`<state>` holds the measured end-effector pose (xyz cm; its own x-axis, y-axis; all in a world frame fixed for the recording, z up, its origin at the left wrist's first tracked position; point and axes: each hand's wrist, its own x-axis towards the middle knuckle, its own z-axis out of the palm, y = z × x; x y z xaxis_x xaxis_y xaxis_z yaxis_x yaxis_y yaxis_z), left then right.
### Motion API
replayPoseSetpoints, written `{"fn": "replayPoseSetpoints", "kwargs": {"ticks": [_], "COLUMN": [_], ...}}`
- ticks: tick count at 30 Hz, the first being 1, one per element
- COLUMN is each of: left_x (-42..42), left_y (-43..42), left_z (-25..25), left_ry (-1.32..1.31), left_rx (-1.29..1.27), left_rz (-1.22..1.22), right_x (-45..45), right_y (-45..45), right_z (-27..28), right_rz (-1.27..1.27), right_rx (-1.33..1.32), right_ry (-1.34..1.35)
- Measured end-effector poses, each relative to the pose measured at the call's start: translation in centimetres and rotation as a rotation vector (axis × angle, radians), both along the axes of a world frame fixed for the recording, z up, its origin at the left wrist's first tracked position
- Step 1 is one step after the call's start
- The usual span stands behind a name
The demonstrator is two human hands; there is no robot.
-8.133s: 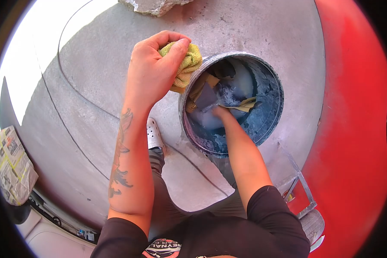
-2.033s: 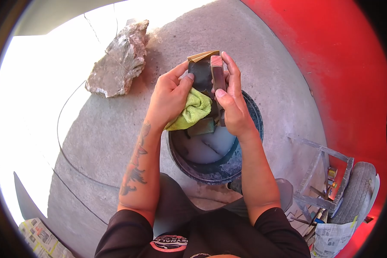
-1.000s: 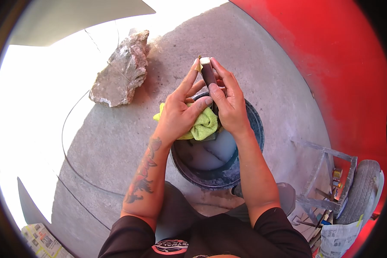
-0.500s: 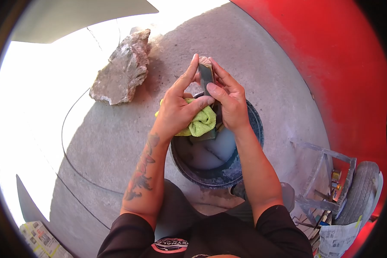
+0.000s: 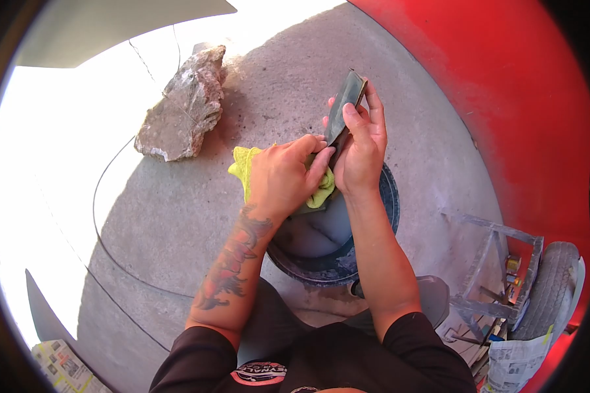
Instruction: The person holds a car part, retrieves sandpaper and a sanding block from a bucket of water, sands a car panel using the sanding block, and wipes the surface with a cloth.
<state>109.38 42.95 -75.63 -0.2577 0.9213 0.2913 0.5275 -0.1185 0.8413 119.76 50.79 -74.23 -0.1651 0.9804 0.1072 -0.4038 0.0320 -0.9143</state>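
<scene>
My right hand (image 5: pixel 361 147) is closed round a narrow sanding block (image 5: pixel 345 105), which looks wrapped in dark grey sandpaper and is tilted up to the right. Its thumb presses on the face, with fingers behind. At the block's lower end, my left hand (image 5: pixel 283 171) has its thumb and fingertips pinched by the paper. That same hand holds a bunched yellow-green cloth (image 5: pixel 244 168), partly hidden under the palm. Below both hands stands a dark bucket (image 5: pixel 390 196) of cloudy water (image 5: pixel 311 234). A flat piece in the bucket is mostly covered by the hands.
A large rough rock (image 5: pixel 185 108) lies on the concrete floor at upper left, near a thin cable (image 5: pixel 101 236). Red bodywork (image 5: pixel 505 85) curves along the right. A metal frame (image 5: pixel 488 262), a tire (image 5: pixel 549 291) and newspaper (image 5: pixel 514 363) are at lower right.
The sanding block has swung from nearly upright to leaning up and right. My left hand has slid down from its top to its lower end, turning palm down over the cloth.
</scene>
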Motion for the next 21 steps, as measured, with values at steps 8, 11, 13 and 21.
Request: {"fn": "replayPoseSetpoints", "kwargs": {"ticks": [8, 11, 13, 21], "left_x": [-3.5, -2.5, -0.8, 6.8], "left_y": [-1.9, -2.6, -2.4, 2.1], "left_z": [4.7, 7.2, 7.1, -16.6], "left_ry": [-0.782, -1.186, -1.258, 0.483], "left_rx": [0.016, 0.313, 0.361, -1.0], "left_rz": [-0.148, -0.231, -0.305, -0.323], "right_x": [4.8, 8.2, 9.6, 11.8], "right_y": [2.1, 1.9, 0.4, -2.2], "right_z": [-0.3, -2.8, -6.5, -21.5], "right_rz": [0.257, 0.614, 0.637, 0.417], "right_rx": [-0.125, -0.234, -0.262, -0.338], "right_ry": [-0.251, -0.597, -0.794, -1.486]}}
